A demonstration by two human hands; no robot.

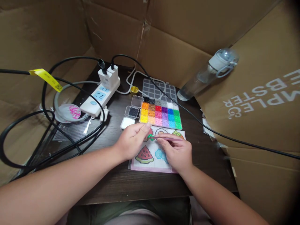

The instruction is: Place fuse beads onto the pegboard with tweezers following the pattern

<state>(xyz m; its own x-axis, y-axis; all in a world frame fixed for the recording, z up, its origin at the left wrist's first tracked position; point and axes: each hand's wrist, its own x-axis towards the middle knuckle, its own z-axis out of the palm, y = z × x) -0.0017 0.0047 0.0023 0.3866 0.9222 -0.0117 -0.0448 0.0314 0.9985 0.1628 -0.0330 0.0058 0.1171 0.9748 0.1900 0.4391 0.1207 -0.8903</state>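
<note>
A printed pattern sheet [143,166] lies on the dark table, showing a watermelon slice and other pictures under a grid. My right hand [179,154] is closed on pink tweezers [172,139], whose tips point left at small green beads [150,136] near the sheet's top. My left hand [131,140] is at the sheet's upper left, thumb beside the green beads; its fingers are curled and mostly hidden, so what they hold cannot be made out. Just behind the sheet sits a divided box of colored beads [161,114].
Small boxes of white beads [127,122] and black beads [133,112] stand left of the bead box. Further left are a power strip [98,97] and a dish of pink beads [67,113]. A bottle [199,79] leans behind. Black cables [185,109] cross the view; cardboard walls surround the table.
</note>
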